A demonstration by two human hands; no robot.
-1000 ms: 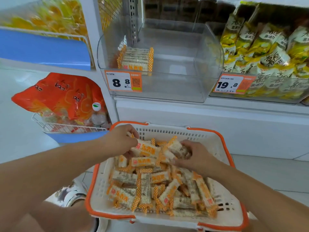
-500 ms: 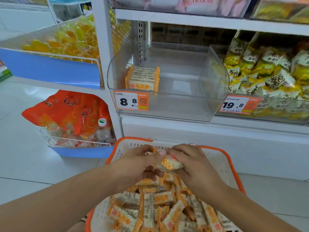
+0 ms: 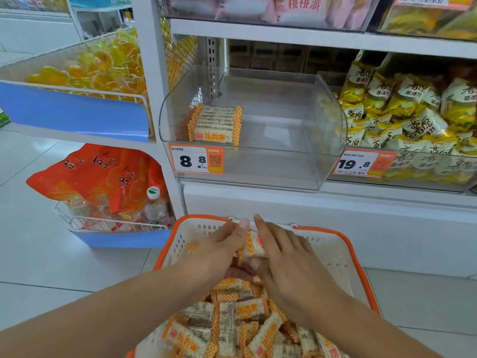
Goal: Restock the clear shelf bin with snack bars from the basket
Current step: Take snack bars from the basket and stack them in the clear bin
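While both hands meet above the far end of the basket (image 3: 358,259), the left hand (image 3: 222,250) and the right hand (image 3: 286,254) press a small bundle of snack bars (image 3: 254,245) between them, fingers curled round it from either side, so each hand grips the bundle. Only a white and orange-checked part of the wrappers shows between the thumbs; how many bars are in the bundle cannot be told. The basket, white with an orange rim, sits at 6 o'clock in the view, and a loose heap of snack bars (image 3: 240,324) lies in its near half, below the wrists. The clear shelf bin (image 3: 296,140) stands at 12 o'clock from the hands, well apart from them, on the shelf above a white base panel. Inside it, a neat row of bars (image 3: 215,124) stands against its left wall, at about 11 o'clock from the hands. An orange price tag (image 3: 196,159) reading 8.8 is fixed to the bin's front at the left. At 2 o'clock, yellow snack bags (image 3: 402,109) fill the neighbouring bin. At 9 o'clock, orange bags (image 3: 98,174) and a water bottle (image 3: 154,206) lie in a wire rack.
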